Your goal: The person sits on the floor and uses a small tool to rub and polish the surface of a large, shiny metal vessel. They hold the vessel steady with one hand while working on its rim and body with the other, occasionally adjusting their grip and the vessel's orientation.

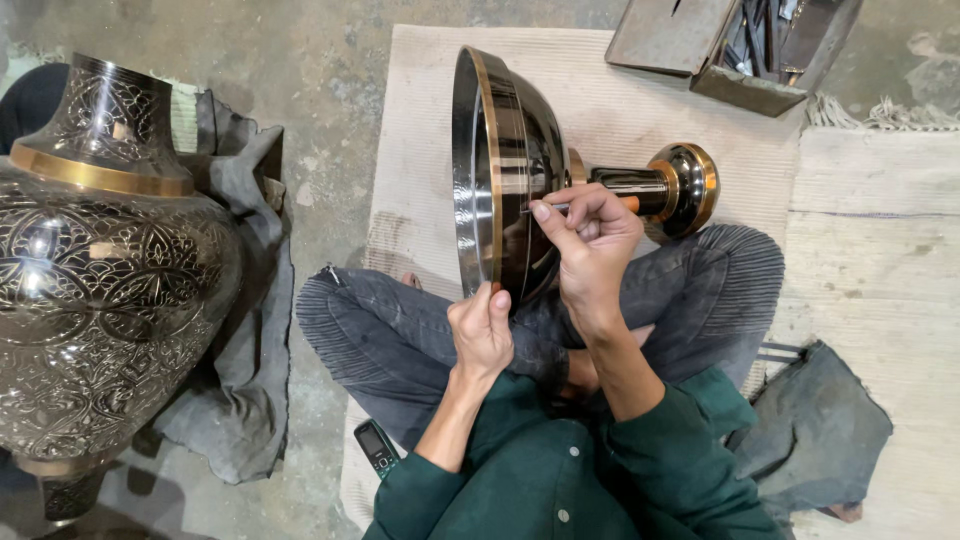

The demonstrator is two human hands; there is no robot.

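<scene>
Sitting cross-legged on a pale woven mat [420, 120], the person has a dark, polished metal pedestal bowl [505, 160] laid on its side across the lap, its wide mouth turned to the left and its knobbed foot [685, 188] pointing right; brass-coloured bands ring the rim and the foot. The left hand [482, 330] is closed on the near edge of the bowl's rim, thumb up, steadying it; the right hand [592, 235] is clenched round a thin engraving tool [545, 209], fingers bunched, with its fine tip set against the dark wall of the bowl just behind the rim band.

Judging the work from what lies here: the bowl's surface looks smooth and plain wherever it shows, with no cut pattern that I can make out, so the engraving seems to be barely under way, at most a first line near the tool tip, too small to tell; nearly the whole wall appears left to do. By contrast, the big vase [100, 290] at the left, resting on a grey cloth [245, 350], is covered all over with fine bright tracery on its dark skin and looks finished.

At the far right an open metal toolbox [740, 45] holds tools; a small mobile phone [377, 448] lies on the floor near the left knee; another grey cloth [815, 430] lies at the near right.
</scene>
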